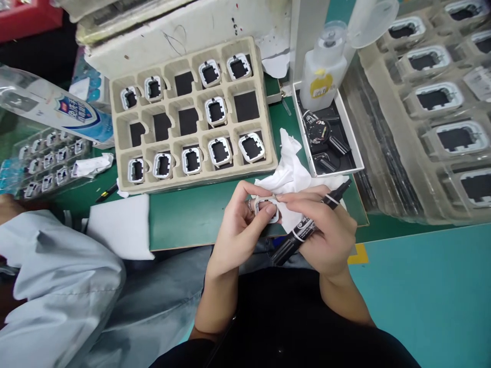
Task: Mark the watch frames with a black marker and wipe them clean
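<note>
Between the thumb and fingers of my left hand (241, 230) is a small pale watch case (273, 214) with a square opening. My right hand (326, 230) is closed around a black marker (303, 230), which slants up to the right. The same hand pinches a white cloth (288, 217) whose edge meets the watch case. More white cloth (291, 166) lies crumpled on the bench just beyond my hands. Behind it stands a beige compartment tray (199, 186) with several similar cases in its pockets and dark bottoms in the others.
A white box (358, 153) with black parts and a pump bottle (322, 71) stands behind my right hand. Stacked clear trays (391, 168) rise at the right. A co-worker's sleeve (57, 286), a folded white cloth (120, 225) and a large bottle (57, 105) are at left.
</note>
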`<act>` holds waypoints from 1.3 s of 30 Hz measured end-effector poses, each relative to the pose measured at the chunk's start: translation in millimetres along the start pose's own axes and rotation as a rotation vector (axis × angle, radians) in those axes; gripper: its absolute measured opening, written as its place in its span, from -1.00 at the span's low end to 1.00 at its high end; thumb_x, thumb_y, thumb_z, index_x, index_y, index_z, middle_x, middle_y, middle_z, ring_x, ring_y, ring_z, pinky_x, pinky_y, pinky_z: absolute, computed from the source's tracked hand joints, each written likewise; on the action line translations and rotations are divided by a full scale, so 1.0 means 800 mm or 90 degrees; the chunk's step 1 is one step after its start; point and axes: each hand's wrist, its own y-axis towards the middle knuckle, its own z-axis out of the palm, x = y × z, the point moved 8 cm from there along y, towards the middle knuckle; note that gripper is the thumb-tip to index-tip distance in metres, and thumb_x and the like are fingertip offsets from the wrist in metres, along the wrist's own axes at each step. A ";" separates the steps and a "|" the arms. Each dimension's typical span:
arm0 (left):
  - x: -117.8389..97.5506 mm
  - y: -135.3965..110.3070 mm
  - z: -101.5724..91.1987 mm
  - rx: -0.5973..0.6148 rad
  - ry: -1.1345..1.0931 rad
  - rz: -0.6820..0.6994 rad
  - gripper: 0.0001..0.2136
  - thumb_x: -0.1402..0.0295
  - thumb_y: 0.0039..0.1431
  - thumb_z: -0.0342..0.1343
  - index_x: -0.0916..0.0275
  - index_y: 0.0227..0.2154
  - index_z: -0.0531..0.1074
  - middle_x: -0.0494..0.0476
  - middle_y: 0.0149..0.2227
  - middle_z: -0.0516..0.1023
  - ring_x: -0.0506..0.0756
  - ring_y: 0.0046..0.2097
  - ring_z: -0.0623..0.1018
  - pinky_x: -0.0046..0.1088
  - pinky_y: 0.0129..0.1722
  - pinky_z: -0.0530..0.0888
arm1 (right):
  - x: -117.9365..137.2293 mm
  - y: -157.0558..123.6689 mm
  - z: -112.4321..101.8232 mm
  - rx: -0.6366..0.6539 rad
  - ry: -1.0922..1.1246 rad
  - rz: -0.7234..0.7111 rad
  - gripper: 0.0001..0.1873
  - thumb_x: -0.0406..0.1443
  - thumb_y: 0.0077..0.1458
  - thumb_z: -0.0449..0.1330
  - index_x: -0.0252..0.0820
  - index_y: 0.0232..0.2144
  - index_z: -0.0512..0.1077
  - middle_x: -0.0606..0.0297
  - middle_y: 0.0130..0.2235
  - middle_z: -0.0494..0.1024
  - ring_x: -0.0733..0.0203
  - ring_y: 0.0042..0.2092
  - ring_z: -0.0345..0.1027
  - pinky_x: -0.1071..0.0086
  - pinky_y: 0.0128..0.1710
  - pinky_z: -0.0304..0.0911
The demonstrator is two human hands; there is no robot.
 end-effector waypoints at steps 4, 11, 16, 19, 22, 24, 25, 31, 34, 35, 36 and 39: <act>-0.002 0.000 -0.001 0.000 0.014 0.023 -0.86 0.39 0.48 0.35 0.13 -0.04 0.50 -0.01 -0.27 0.64 -0.03 -0.28 0.61 -0.58 -0.28 0.51 | -0.001 -0.002 0.000 -0.008 0.009 -0.006 -0.55 -0.57 0.17 0.45 -0.10 0.04 0.61 0.13 0.00 0.82 -0.04 -0.04 0.72 0.04 -0.06 0.69; -0.001 0.000 -0.005 0.005 0.033 0.037 -0.85 0.37 0.47 0.37 0.13 -0.04 0.51 0.02 -0.22 0.64 -0.01 -0.22 0.63 -0.57 -0.22 0.51 | -0.003 -0.005 -0.002 -0.027 0.016 -0.018 -0.52 -0.55 0.19 0.45 0.00 0.06 0.62 0.23 0.01 0.83 -0.01 -0.06 0.74 0.04 -0.09 0.69; 0.000 0.000 -0.007 -0.011 0.052 0.031 -0.83 0.33 0.45 0.38 0.14 -0.04 0.51 0.03 -0.24 0.62 0.00 -0.26 0.60 -0.55 -0.26 0.49 | -0.004 -0.006 -0.002 -0.030 0.007 -0.019 -0.52 -0.56 0.17 0.47 -0.05 0.05 0.62 0.20 0.01 0.83 -0.01 -0.06 0.73 0.05 -0.08 0.68; 0.002 0.000 -0.007 0.006 0.033 0.018 -0.82 0.32 0.44 0.39 0.13 -0.04 0.51 0.01 -0.27 0.60 0.00 -0.28 0.57 -0.55 -0.27 0.48 | 0.000 -0.005 -0.001 -0.026 0.020 -0.030 -0.56 -0.59 0.18 0.42 -0.10 0.02 0.62 0.14 0.02 0.82 -0.02 -0.07 0.71 0.06 -0.11 0.66; 0.004 0.001 -0.008 0.036 -0.005 -0.011 -0.81 0.31 0.43 0.40 0.12 -0.04 0.50 -0.03 -0.31 0.57 -0.02 -0.35 0.53 -0.54 -0.28 0.49 | 0.005 -0.003 -0.004 -0.038 0.036 -0.036 -0.60 -0.59 0.25 0.32 -0.07 0.01 0.63 0.20 0.01 0.83 -0.01 -0.09 0.68 0.06 -0.15 0.62; 0.004 0.002 -0.007 0.063 -0.033 -0.026 -0.82 0.32 0.43 0.39 0.11 -0.03 0.51 -0.03 -0.31 0.57 -0.03 -0.39 0.51 -0.52 -0.26 0.52 | 0.006 -0.002 -0.006 -0.050 0.041 -0.030 -0.60 -0.57 0.27 0.30 -0.03 0.00 0.63 0.24 -0.01 0.84 -0.02 -0.09 0.65 0.05 -0.17 0.61; 0.004 0.003 -0.006 0.078 -0.048 -0.028 -0.83 0.34 0.44 0.39 0.11 -0.03 0.51 -0.03 -0.30 0.59 -0.03 -0.39 0.51 -0.52 -0.24 0.54 | 0.008 -0.002 -0.006 -0.055 0.041 -0.029 -0.62 -0.55 0.29 0.30 -0.02 0.00 0.63 0.25 -0.02 0.84 -0.03 -0.09 0.65 0.04 -0.17 0.61; 0.002 0.003 -0.003 0.137 -0.121 -0.026 -0.87 0.43 0.47 0.32 0.11 -0.02 0.53 -0.02 -0.28 0.61 -0.05 -0.35 0.53 -0.56 -0.19 0.56 | 0.011 -0.001 -0.007 -0.069 0.043 -0.030 -0.64 -0.51 0.34 0.27 0.04 0.02 0.63 0.32 -0.03 0.84 0.01 -0.11 0.66 0.04 -0.19 0.63; 0.002 0.003 -0.004 0.143 -0.115 -0.016 -0.86 0.43 0.48 0.31 0.12 -0.01 0.53 0.00 -0.27 0.60 -0.04 -0.31 0.54 -0.55 -0.17 0.55 | 0.012 -0.002 -0.008 -0.070 0.065 -0.042 -0.68 -0.50 0.34 0.29 -0.05 0.03 0.64 0.25 -0.03 0.84 0.01 -0.09 0.65 0.04 -0.17 0.62; 0.002 0.003 -0.004 0.144 -0.109 -0.013 -0.86 0.42 0.47 0.32 0.12 0.00 0.53 0.00 -0.27 0.60 -0.03 -0.30 0.53 -0.55 -0.18 0.53 | 0.012 -0.002 -0.008 -0.069 0.073 -0.044 -0.70 -0.49 0.35 0.29 -0.09 0.03 0.64 0.22 -0.02 0.84 0.00 -0.08 0.64 0.03 -0.17 0.62; 0.003 0.003 -0.006 0.144 -0.102 -0.012 -0.85 0.41 0.47 0.33 0.12 0.00 0.53 0.01 -0.28 0.58 -0.02 -0.30 0.52 -0.55 -0.20 0.51 | 0.011 -0.002 -0.008 -0.067 0.080 -0.044 -0.71 -0.49 0.36 0.29 -0.10 0.03 0.64 0.20 -0.02 0.84 0.00 -0.07 0.64 0.03 -0.16 0.62; 0.006 0.003 -0.010 0.137 -0.082 -0.017 -0.81 0.35 0.43 0.38 0.11 0.00 0.53 -0.02 -0.32 0.52 -0.03 -0.34 0.44 -0.57 -0.30 0.40 | 0.008 -0.003 -0.007 -0.064 0.104 -0.032 -0.74 -0.45 0.40 0.28 -0.10 0.04 0.64 0.19 -0.01 0.84 0.00 -0.06 0.66 0.04 -0.14 0.61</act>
